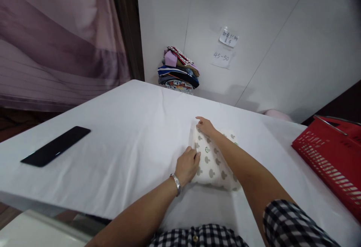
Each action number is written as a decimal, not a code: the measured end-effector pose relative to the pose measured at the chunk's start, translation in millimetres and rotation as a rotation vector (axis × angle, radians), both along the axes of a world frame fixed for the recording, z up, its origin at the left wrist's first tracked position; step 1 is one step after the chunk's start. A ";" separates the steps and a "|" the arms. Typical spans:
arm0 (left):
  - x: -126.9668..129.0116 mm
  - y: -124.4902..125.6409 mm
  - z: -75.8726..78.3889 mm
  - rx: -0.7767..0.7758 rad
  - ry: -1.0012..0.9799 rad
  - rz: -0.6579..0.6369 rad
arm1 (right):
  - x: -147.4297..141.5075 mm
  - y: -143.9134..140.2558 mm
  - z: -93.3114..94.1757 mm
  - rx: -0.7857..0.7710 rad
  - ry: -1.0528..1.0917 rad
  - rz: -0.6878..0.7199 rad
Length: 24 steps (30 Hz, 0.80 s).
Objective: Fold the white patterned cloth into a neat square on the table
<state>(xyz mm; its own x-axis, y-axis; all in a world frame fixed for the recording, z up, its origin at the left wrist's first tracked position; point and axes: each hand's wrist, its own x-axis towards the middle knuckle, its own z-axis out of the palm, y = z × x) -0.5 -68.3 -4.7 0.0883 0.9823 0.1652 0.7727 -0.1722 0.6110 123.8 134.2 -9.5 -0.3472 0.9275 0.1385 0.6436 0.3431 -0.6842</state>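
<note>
Lying under both hands, the folded cloth (213, 163).

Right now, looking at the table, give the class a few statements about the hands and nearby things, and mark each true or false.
1. Both hands rest on the folded patterned cloth. True.
2. The left hand wears a bracelet. True.
3. The red basket sits at the table's left. False: it is at the right.
4. The black phone lies under the right hand. False: it lies apart, far left.
5. A pile of folded clothes stands by the wall. True.
</note>
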 end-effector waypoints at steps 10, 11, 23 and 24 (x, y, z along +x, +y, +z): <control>-0.9 1.8 5.4 -0.050 0.075 -0.010 | -6.4 -6.1 -1.2 0.072 -0.219 -0.005; -1.2 2.1 5.6 -0.050 0.079 -0.009 | -6.7 -7.6 0.2 0.087 -0.241 -0.008; -0.6 1.6 3.1 -0.045 0.107 -0.008 | -17.0 -49.5 8.4 0.182 -0.517 0.121; -0.7 2.1 2.4 -0.048 0.114 -0.009 | -18.6 -49.1 8.0 0.169 -0.535 0.131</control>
